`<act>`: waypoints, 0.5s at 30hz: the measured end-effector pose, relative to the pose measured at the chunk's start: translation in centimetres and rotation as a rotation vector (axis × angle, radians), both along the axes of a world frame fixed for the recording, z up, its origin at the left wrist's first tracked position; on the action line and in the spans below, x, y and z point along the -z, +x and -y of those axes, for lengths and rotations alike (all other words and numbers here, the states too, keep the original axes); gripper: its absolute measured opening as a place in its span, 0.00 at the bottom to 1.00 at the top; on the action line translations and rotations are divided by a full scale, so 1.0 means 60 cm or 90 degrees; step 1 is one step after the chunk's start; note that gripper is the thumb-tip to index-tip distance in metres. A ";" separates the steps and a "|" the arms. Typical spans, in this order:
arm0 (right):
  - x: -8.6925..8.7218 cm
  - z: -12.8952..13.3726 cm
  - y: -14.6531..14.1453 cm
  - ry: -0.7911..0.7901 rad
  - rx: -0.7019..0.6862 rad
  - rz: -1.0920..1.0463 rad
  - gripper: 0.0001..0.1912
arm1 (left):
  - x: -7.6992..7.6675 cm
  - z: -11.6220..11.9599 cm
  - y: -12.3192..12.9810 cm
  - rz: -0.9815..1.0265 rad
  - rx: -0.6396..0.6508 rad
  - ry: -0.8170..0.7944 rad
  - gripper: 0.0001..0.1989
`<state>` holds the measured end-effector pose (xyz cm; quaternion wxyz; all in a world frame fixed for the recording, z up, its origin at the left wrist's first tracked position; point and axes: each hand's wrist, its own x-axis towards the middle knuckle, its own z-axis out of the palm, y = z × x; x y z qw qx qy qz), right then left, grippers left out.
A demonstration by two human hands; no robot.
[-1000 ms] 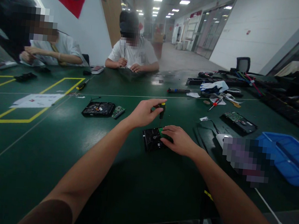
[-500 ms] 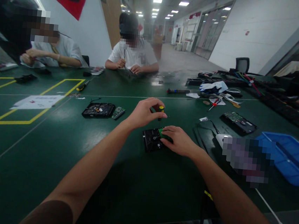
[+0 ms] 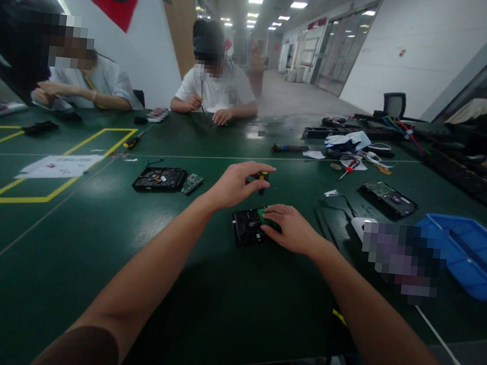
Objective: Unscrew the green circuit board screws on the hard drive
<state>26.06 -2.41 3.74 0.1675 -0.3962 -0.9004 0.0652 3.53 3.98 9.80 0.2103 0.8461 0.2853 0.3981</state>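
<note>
My left hand (image 3: 243,183) is closed around the yellow-and-black handle of a screwdriver (image 3: 263,177), which stands upright over the far edge of a hard drive (image 3: 245,228). The index finger stretches out above the handle's top. The screwdriver's tip is too small to make out. Black and flat, the drive lies on the table with a green circuit board showing at its right. My right hand (image 3: 288,228) rests on that board and the drive's right side, fingers stretched out, partly covering them.
Left of the drive lie another open hard drive (image 3: 160,179) and a loose circuit board (image 3: 192,184). To the right are a third drive (image 3: 388,200), a blue tray (image 3: 473,256) and a cable. Two people sit across the green table (image 3: 89,265). A red screwdriver (image 3: 350,168) lies farther back.
My left index finger has straightened out over the screwdriver's top, where it was curled before. My right hand and the hard drive have stayed in place.
</note>
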 end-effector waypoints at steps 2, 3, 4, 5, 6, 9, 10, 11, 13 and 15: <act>0.001 0.000 0.000 0.003 -0.001 0.001 0.18 | -0.003 0.002 -0.001 -0.018 -0.003 0.036 0.19; 0.001 0.000 0.001 0.003 0.000 0.000 0.18 | -0.003 0.003 -0.001 -0.020 0.006 0.041 0.20; 0.002 0.000 0.001 0.004 0.001 -0.002 0.18 | -0.003 0.002 -0.002 -0.022 0.020 0.036 0.21; 0.002 0.000 0.001 0.004 0.001 -0.003 0.17 | -0.002 0.002 -0.002 -0.023 0.034 0.025 0.22; 0.002 0.000 0.001 0.004 0.000 -0.003 0.17 | -0.001 0.001 -0.002 -0.024 0.041 0.016 0.23; 0.002 0.000 0.001 0.005 -0.003 -0.004 0.17 | 0.002 -0.001 -0.001 -0.026 0.007 0.020 0.23; 0.002 0.000 0.001 0.004 -0.003 -0.003 0.17 | 0.001 -0.001 0.000 -0.026 -0.015 0.034 0.21; 0.001 0.000 0.000 0.003 -0.003 -0.003 0.18 | 0.000 0.000 0.001 -0.026 -0.033 0.049 0.20; 0.001 0.001 0.000 0.003 -0.003 0.000 0.18 | -0.002 0.003 0.003 -0.027 -0.051 0.068 0.17; 0.000 0.001 0.000 0.003 -0.003 0.004 0.18 | -0.005 0.006 0.004 -0.029 -0.047 0.071 0.14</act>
